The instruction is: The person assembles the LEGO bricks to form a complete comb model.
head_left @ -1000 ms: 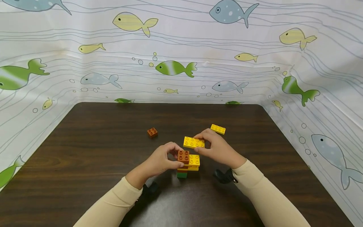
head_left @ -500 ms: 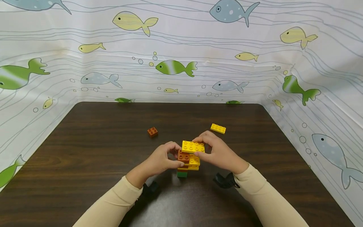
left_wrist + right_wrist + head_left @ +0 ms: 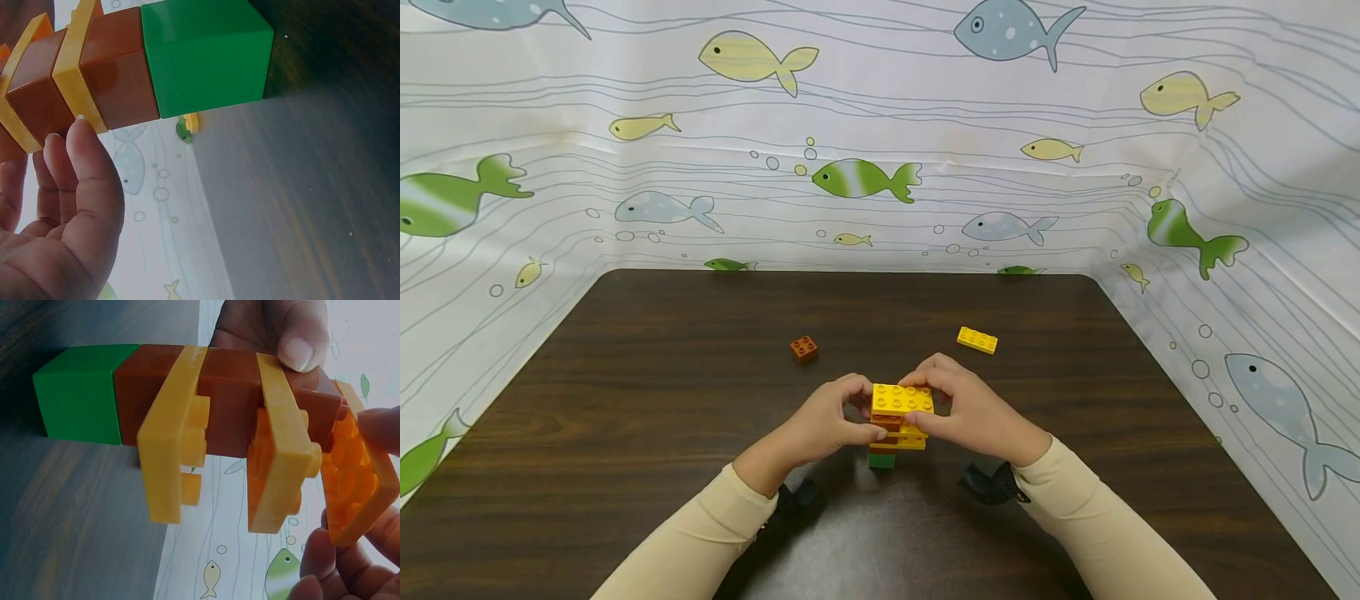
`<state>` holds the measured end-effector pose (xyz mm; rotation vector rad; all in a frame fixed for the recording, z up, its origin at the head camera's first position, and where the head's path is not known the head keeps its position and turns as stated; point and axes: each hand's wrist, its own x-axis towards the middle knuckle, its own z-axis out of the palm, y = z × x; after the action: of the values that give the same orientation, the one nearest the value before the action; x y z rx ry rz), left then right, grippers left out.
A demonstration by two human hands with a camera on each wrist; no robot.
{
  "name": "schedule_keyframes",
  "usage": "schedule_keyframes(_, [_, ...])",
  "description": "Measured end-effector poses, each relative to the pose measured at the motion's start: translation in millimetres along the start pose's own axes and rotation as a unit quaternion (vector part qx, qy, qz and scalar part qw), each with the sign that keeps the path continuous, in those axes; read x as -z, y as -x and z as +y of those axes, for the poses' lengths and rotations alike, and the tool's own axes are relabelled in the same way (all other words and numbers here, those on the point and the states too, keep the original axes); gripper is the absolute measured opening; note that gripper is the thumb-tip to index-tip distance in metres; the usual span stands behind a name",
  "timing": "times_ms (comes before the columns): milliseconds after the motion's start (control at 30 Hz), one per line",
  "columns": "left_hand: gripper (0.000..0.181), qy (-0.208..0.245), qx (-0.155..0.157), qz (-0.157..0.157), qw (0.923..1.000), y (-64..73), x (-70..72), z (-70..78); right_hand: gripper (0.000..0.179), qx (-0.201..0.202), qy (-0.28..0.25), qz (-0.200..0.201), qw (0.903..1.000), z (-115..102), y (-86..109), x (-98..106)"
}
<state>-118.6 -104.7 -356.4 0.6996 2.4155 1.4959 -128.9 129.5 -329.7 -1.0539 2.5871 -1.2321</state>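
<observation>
In the head view a toy-brick tower (image 3: 913, 443) stands upright at the middle front of the table. Its base is a green brick (image 3: 78, 397), with brown bricks and two yellow plates alternating above. My left hand (image 3: 827, 421) holds the tower's left side near the top, thumb in front and fingers behind. The thumb of my right hand (image 3: 973, 408) and its fingers pinch a yellow eight-stud plate (image 3: 891, 402). The plate lies over the topmost brown brick (image 3: 312, 397), slightly tilted against its studs in the right wrist view, and juts out to the right like the plates below.
A loose brown four-stud brick (image 3: 803, 348) lies behind the left hand. Farther right, beyond the right hand, is another yellow plate (image 3: 977, 340). The dark wooden table (image 3: 625, 400) is bordered by a fish-printed cloth (image 3: 880, 108) at the back and sides.
My right hand has brought the yellow plate down and left, from behind the tower to over its top brown brick. The left hand has stayed at the tower.
</observation>
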Motion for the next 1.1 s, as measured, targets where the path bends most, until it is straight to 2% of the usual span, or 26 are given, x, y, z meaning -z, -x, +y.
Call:
schedule_keyframes(233, [0.024, -0.002, -0.013, 0.000, 0.9999, -0.3, 0.3, -3.6, 0.032, -0.005, 0.023, -0.013, 0.9996, -4, -1.5, 1])
schedule_keyframes(500, [0.024, -0.001, -0.015, 0.005, 0.9999, 0.3, -0.4, -3.5, 0.032, -0.004, 0.048, -0.026, 0.9985, -10, -0.6, 4])
schedule_keyframes(867, [0.025, 0.004, -0.007, 0.009, 0.9999, 0.2, -1.4, -3.2, 0.031, 0.013, 0.080, -0.032, 0.9962, -13, 0.2, 5])
schedule_keyframes(1100, [0.027, 0.019, -0.001, 0.014, 0.9997, 1.7, -3.1, -3.1, 0.030, 0.015, 0.075, -0.036, 0.9964, -14, -0.7, 6])
